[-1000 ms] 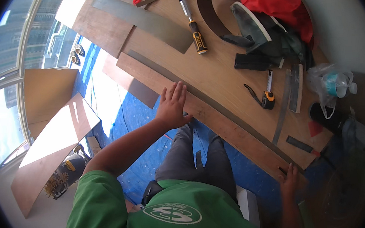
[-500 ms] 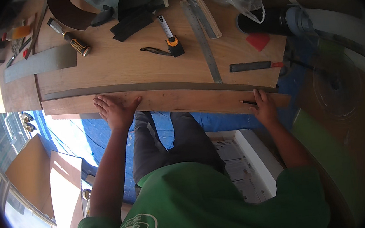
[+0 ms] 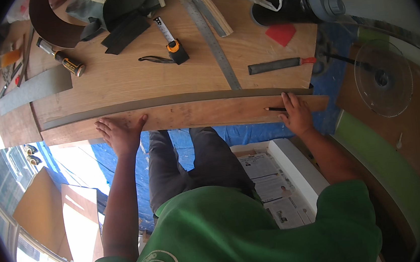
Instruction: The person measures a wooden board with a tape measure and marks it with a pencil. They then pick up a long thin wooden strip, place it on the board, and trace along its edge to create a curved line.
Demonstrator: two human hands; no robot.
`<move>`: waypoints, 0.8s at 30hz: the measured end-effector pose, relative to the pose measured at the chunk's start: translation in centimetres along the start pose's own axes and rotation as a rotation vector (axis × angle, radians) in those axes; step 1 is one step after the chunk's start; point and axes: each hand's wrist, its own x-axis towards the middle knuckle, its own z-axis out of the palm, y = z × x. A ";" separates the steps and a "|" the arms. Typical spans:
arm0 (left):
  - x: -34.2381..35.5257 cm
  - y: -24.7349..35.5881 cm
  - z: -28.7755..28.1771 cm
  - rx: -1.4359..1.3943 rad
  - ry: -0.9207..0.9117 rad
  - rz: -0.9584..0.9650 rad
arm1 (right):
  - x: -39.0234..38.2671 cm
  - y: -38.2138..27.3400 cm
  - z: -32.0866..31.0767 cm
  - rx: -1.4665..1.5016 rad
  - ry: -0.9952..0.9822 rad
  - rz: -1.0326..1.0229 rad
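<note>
A long, narrow wooden strip [image 3: 203, 114] lies along the near edge of the work table, beside a grey band [image 3: 167, 102] that runs just behind it. My left hand [image 3: 121, 135] rests on the strip left of centre, thumb and fingers spread. Near the strip's right end, my right hand [image 3: 297, 114] holds a dark pencil [image 3: 275, 109], its tip pointing left. The fingers of that hand also touch the strip. A metal ruler [image 3: 210, 42] lies behind the strip, with a tape measure [image 3: 177, 52] to its left, its blade partly out.
A red-handled tool with a dark blade [image 3: 274, 66], a red scraper [image 3: 281, 35] and a dark bottle [image 3: 284, 10] occupy the table's right. A yellow-and-black handled tool [image 3: 69, 63] and a grey sheet [image 3: 36, 89] lie left. A white box [image 3: 297, 173] with papers stands below.
The head view has shifted slightly. Against the table, the strip has turned a little: its left end sits nearer me, its right end farther off. Both hands have stayed on it.
</note>
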 end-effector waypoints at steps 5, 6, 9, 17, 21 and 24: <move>0.0 -0.2 0.3 0.002 0.014 0.004 | -0.1 0.1 0.5 -0.001 0.021 -0.013; 0.0 -0.1 0.1 0.002 0.008 0.001 | -0.2 0.1 0.5 -0.003 0.019 -0.011; -0.1 0.1 -0.1 0.003 0.006 0.002 | -0.3 0.0 0.5 -0.013 0.016 -0.006; -0.3 0.3 -0.4 0.031 0.010 0.024 | -0.3 0.1 0.6 -0.019 0.011 -0.006; -0.1 -0.1 0.0 -0.005 0.030 0.025 | -0.2 0.0 0.7 -0.010 0.008 -0.003; -0.2 0.0 0.0 -0.006 0.027 0.021 | -0.3 0.0 0.8 -0.002 0.025 -0.006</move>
